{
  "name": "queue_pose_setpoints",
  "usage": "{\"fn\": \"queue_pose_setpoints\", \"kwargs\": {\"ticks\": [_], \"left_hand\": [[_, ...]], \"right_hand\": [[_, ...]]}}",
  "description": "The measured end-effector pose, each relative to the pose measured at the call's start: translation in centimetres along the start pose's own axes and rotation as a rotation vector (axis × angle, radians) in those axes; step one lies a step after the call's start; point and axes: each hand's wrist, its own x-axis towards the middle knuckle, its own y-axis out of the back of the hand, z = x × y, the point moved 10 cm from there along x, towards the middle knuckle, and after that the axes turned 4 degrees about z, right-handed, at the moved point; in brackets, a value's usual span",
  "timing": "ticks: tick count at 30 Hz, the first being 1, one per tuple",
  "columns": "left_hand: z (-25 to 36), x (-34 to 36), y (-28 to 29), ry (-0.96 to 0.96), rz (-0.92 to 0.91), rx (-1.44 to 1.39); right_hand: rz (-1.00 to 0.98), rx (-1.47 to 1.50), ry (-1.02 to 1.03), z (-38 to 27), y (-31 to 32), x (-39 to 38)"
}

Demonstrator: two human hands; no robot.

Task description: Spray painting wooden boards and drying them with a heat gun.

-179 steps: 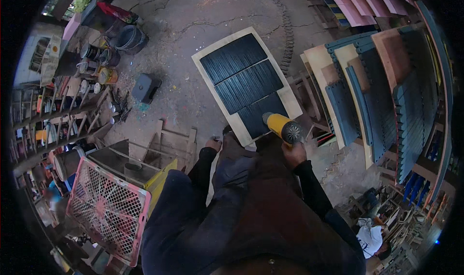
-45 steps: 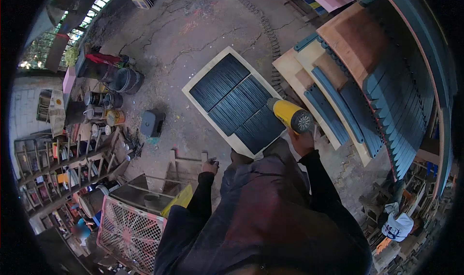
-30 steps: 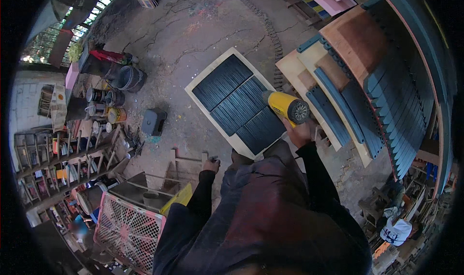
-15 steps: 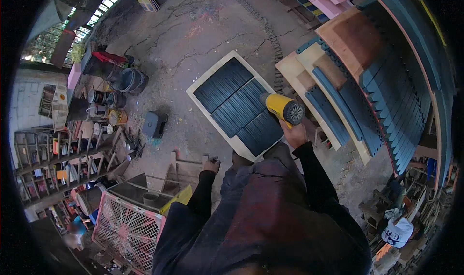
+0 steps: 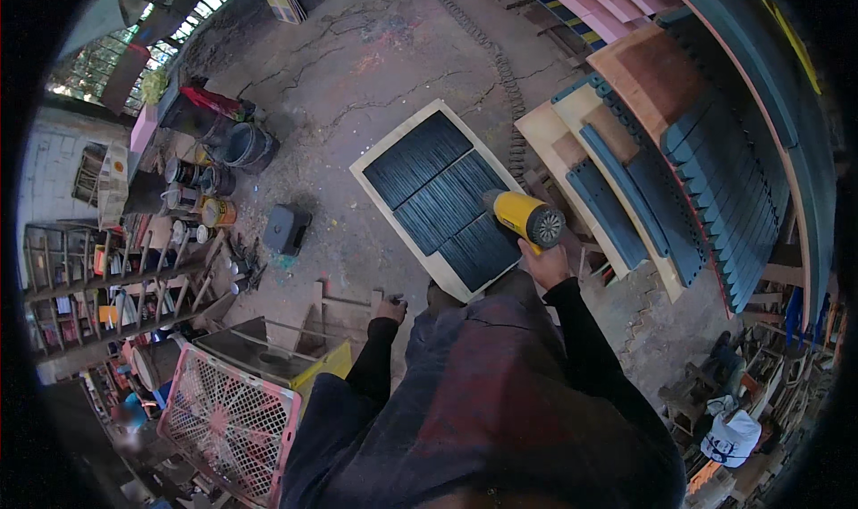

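Note:
My right hand [image 5: 543,264] is wrapped round the handle of a yellow heat gun [image 5: 523,218]. The gun's dark nozzle points left, over the right edge of a pale board [image 5: 444,278]. On that board lie dark, ridged panels [image 5: 440,185] in rows, with a narrow border of bare board around them. The board's near corner reaches my knees. My left hand [image 5: 391,307] hangs beside my left leg, apart from the board. Its fingers are curled, and whatever they may hold is too small to make out.
Boards with dark painted pieces [image 5: 617,214] lean at the right. A dark stool [image 5: 287,229] stands on the cracked floor to the left, near buckets [image 5: 244,147] and paint cans. At the lower left are a wooden rack [image 5: 116,286] and a pink-framed fan [image 5: 234,420].
The heat gun and my right hand have shifted slightly left and down relative to the panels. My left hand has barely moved. The whole view has tilted a little.

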Motion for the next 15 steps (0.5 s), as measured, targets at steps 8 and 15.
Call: {"fn": "queue_pose_setpoints", "kwargs": {"ticks": [8,15], "left_hand": [[-0.4,1.1,-0.2,-0.108,-0.007,0.053],[-1.2,0.1,1.2,-0.070,-0.104,0.170]], "right_hand": [[-0.047,0.171,-0.241,2.7,1.2,-5.3],[-0.043,0.187,-0.238,0.8,2.6,-12.3]]}}
